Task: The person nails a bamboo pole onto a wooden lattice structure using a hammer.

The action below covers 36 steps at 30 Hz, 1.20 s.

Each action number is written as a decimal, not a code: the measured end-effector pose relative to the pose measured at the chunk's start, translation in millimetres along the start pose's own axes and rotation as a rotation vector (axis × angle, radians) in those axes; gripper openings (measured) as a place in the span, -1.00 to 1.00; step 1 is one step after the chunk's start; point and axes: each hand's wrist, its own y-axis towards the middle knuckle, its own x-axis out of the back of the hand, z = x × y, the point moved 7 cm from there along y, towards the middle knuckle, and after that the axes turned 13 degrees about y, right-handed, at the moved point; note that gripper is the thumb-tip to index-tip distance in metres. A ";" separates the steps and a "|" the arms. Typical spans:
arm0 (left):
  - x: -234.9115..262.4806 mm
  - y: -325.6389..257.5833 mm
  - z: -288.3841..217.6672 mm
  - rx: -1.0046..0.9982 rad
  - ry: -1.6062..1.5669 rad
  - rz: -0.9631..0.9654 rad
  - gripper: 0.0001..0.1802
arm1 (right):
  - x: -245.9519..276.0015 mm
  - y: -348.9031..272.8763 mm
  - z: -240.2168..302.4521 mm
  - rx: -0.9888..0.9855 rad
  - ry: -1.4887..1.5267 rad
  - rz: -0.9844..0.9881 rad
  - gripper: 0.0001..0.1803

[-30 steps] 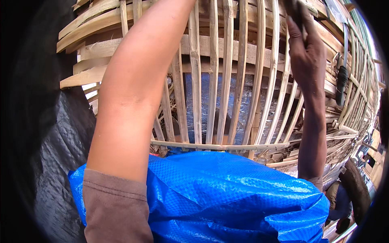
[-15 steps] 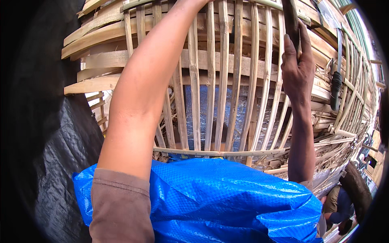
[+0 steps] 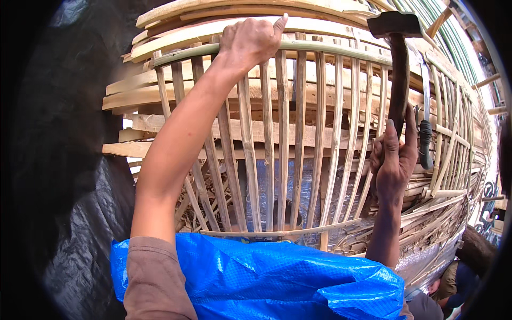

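Observation:
A frame of bamboo slats (image 3: 284, 144) stands in front of me, its slats running between a rounded greenish top rail (image 3: 341, 50) and a thin lower strip (image 3: 298, 232). My left hand (image 3: 249, 41) is closed around the top rail, left of its middle, with the thumb sticking out to the right. In my right hand (image 3: 393, 165) is a hammer, gripped by its dark wooden handle (image 3: 399, 85). The dark metal hammer head (image 3: 394, 24) points upward, beyond the right end of the rail. A blue plastic sheet (image 3: 277, 277) covers my lap below the frame.
Split timber lengths (image 3: 176, 32) are stacked behind the frame. A black-handled knife (image 3: 425, 144) lies to the right, beside another slatted panel (image 3: 453, 117). Black sheeting (image 3: 90, 229) hangs at left. Another person (image 3: 456, 282) sits at lower right, near a log (image 3: 476, 246).
The frame and both hands now appear lower in the picture. My left hand on the top rail and the hammer head have come into view.

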 end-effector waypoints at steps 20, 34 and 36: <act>180.8 -93.3 -1.6 -0.279 -0.330 0.448 -0.29 | 42.2 -31.7 45.9 0.081 0.266 -0.136 -0.33; 173.4 -96.9 4.9 -0.186 -0.438 0.560 -0.18 | 44.7 -39.5 44.6 0.089 0.311 -0.160 -0.35; 167.6 -96.6 9.6 -0.159 -0.463 0.630 -0.18 | 43.1 -39.8 43.6 0.089 0.309 -0.161 -0.35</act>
